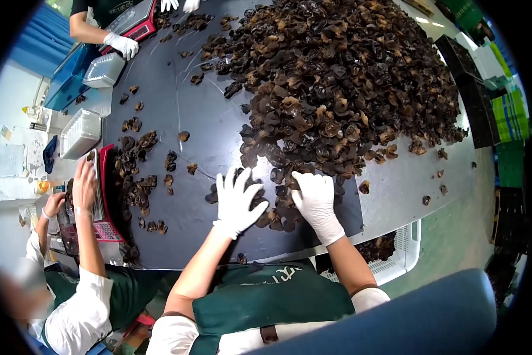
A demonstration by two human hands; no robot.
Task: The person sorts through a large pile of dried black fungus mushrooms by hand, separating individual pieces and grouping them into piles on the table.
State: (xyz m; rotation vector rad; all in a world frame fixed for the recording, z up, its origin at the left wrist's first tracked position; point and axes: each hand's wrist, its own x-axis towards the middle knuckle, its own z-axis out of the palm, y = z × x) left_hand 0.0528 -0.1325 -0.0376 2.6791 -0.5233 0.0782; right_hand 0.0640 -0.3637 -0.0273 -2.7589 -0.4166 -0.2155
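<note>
Both my hands wear white gloves and rest at the near edge of a big heap of dark brown, ear-shaped pieces point(337, 77) that look like wood ear fungus. My left hand point(238, 200) lies palm down with its fingers spread, over a few dark pieces on the grey table point(171, 236). To its right, my right hand point(314, 200) has its fingers bent together at the heap's front edge, touching dark pieces; what lies beneath the fingertips is hidden. Between the two hands several loose pieces point(276, 220) are scattered.
At left, a co-worker's bare hands are near a red scale point(107, 201) and a small pile point(137, 177). Gloved co-worker hands point(121, 45) show at the top left, near another red scale point(142, 29). Clear plastic trays point(81, 135) stand left. A white basket point(405, 251) sits below the table edge.
</note>
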